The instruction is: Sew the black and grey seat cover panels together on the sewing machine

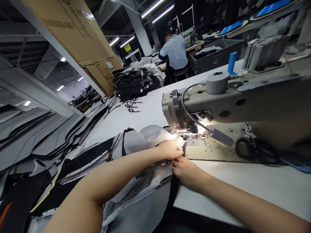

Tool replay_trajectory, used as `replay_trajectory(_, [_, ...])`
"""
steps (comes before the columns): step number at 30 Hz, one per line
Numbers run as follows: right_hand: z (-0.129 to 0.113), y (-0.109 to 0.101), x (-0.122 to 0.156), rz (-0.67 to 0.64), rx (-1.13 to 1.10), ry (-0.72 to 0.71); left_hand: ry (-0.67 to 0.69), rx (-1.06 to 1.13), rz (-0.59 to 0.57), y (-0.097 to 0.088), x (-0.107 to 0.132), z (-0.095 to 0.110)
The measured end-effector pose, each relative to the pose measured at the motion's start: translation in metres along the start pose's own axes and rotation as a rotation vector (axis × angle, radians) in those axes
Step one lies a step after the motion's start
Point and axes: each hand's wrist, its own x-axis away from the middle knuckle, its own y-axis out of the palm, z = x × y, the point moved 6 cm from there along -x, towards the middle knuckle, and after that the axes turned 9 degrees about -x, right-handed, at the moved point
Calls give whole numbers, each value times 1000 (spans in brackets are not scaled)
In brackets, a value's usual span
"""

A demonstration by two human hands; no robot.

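Note:
Grey and black fabric (145, 197) lies bunched on the white table and hangs over its front edge. My left hand (170, 149) is closed on the fabric close to the needle area of the sewing machine (206, 100). Just below it, my right hand (183, 170) grips the fabric's edge with curled fingers. The two hands touch or nearly touch. A lit lamp (220, 136) on a bendable metal neck shines on the stitching spot. Fingers and cloth hide the exact place under the presser foot.
Black-handled scissors (254, 149) lie on the machine bed at right. Stacked dark pieces with cords (138, 82) sit at the table's back, beside a cardboard box (73, 32). Layered grey panels (48, 129) fill the left. A person (176, 50) sits farther back near a grey crate (216, 56).

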Motion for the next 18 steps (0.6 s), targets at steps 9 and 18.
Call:
replay_trajectory(9, [4, -15, 54, 181, 120, -49, -30, -165, 149, 9, 4, -12])
replay_trajectory(18, [6, -15, 31, 174, 336, 18, 36, -149, 370, 18, -3, -6])
